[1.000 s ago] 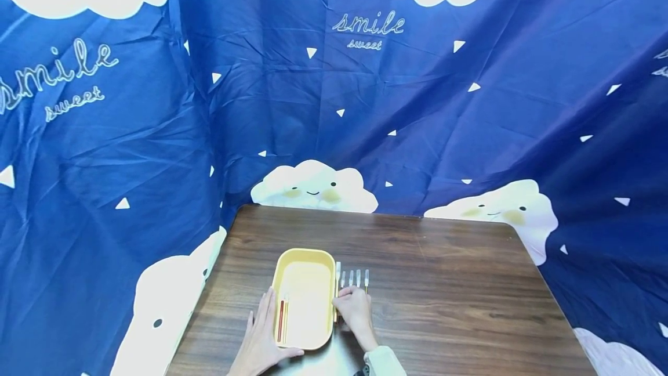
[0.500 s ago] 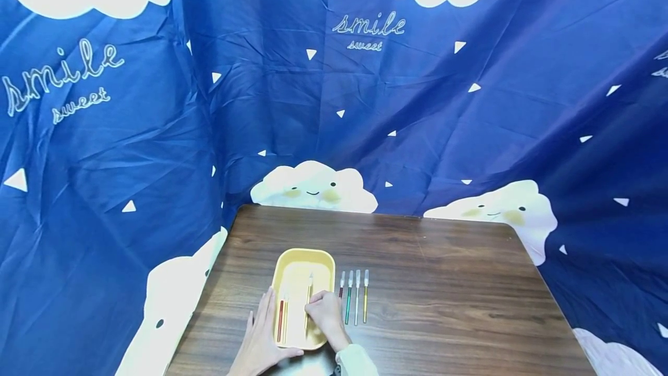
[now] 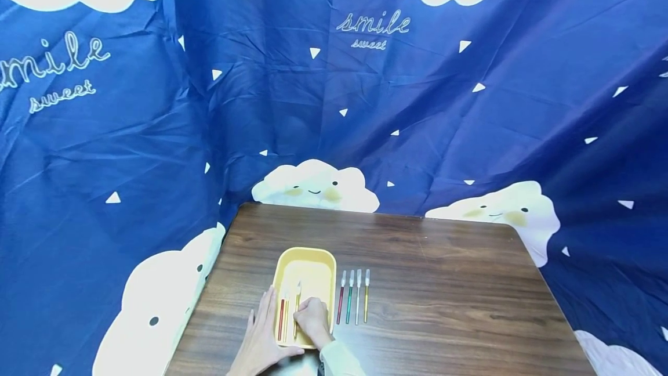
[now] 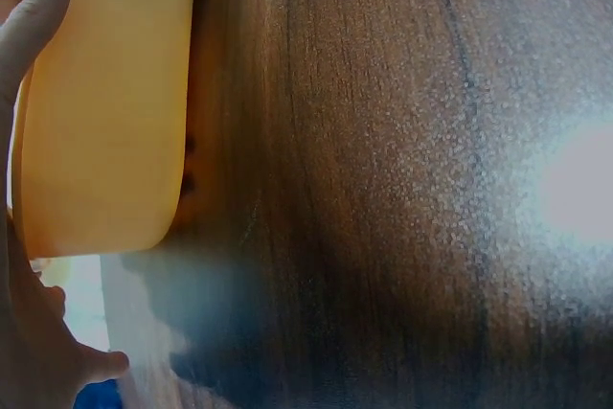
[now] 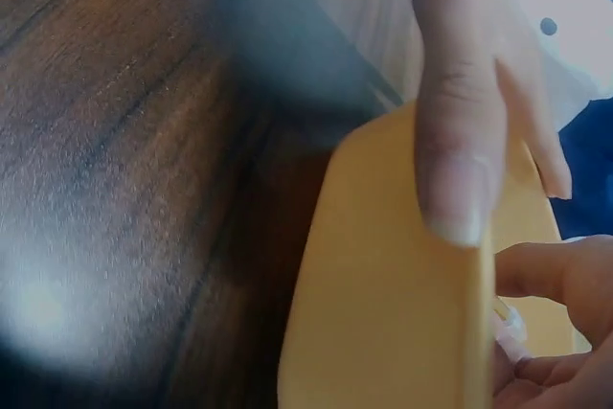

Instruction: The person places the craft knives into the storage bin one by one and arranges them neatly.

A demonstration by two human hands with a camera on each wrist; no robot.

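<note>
A yellow tray (image 3: 330, 257) stands at the near left of the table. My left hand (image 3: 257, 341) rests against its near-left corner, fingers straight along the left wall and thumb along the near wall. Inside the tray my right hand (image 3: 314, 319) pinches a gold craft knife (image 3: 297, 299) with a clear cap, pointing away from me. To its left lie a red craft knife (image 3: 281, 319) and a pale gold one (image 3: 286, 321), side by side. In the right wrist view, the right hand's fingertips (image 5: 536, 270) are partly hidden by the tray wall.
Right of the tray, several capped craft knives lie in a row on the wooden table (image 3: 443, 289): red (image 3: 341, 300), green (image 3: 349, 300), silver (image 3: 358, 300) and gold (image 3: 366, 300). A blue cloud-print curtain (image 3: 365, 97) hangs behind and at the sides.
My right hand has taken the gold craft knife from beside the tray's right wall, brought it over the wall and moved it left inside the tray. The left hand stays in place.
</note>
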